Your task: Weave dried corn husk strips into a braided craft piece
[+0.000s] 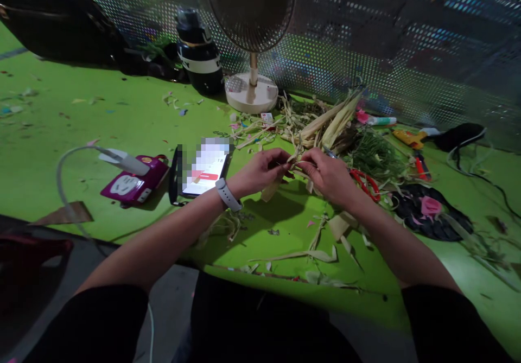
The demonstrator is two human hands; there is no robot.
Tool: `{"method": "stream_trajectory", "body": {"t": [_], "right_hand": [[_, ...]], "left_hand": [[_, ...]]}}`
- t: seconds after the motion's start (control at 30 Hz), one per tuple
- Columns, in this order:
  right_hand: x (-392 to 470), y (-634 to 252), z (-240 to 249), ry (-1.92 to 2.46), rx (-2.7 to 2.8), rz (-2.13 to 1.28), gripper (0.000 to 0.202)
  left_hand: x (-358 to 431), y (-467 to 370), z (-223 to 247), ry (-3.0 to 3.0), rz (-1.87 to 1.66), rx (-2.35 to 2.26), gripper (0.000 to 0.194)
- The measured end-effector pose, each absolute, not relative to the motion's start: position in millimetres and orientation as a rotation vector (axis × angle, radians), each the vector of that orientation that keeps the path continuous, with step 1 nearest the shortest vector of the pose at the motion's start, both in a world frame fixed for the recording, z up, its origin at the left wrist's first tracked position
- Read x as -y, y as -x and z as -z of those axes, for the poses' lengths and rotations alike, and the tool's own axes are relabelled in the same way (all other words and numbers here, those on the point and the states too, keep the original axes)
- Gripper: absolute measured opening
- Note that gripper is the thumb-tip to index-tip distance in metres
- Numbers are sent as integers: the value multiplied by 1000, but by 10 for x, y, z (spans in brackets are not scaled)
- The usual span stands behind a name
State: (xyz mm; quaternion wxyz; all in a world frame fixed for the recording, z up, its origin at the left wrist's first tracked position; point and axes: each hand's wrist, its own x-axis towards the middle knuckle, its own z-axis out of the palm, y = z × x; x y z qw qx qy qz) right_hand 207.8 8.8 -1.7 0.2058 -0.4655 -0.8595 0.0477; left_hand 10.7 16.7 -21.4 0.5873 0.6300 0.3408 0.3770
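My left hand (264,172), with a pale watch band (228,195) on the wrist, pinches a piece of dry corn husk (296,159). Facing it, my right hand (325,174) grips the same piece from the other side, fingertips nearly meeting. Pale husk strips hang below the fingers. Just beyond my hands lies a heap of dried corn husks (325,127). Red-handled scissors (368,185) rest to the right of my right hand, partly under scraps. Loose husk strips (309,254) are scattered on the green table (252,238) near its front edge.
A lit phone (207,165) and a purple power strip (136,181) with a white charger lie at left. Behind stand a white fan (252,94) and a dark bottle (199,59). Green sprigs (376,151), a yellow glue gun (409,138) and a black pad (435,216) sit at right.
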Motion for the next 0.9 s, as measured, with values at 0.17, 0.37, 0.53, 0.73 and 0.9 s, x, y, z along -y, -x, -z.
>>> {"method": "stream_trajectory", "body": {"t": [0.17, 0.37, 0.53, 0.73, 0.9], "right_hand": [[-77, -2047, -32, 1281, 2237, -579, 20], [-164, -2127, -15, 1155, 1957, -1351, 36], [-266, -2271, -61, 998, 2266, -820, 34], [-230, -2353, -188, 722, 2528, -208, 29], [-204, -2346, -194, 708, 2453, -267, 29]], "left_hand": [[-91, -143, 182, -1335, -916, -801, 12], [-118, -129, 167, -1328, -875, -753, 24], [-236, -38, 199, -1080, -831, -725, 28], [-357, 51, 209, -927, -857, -701, 26], [-347, 50, 216, -919, -825, -688, 26]]}}
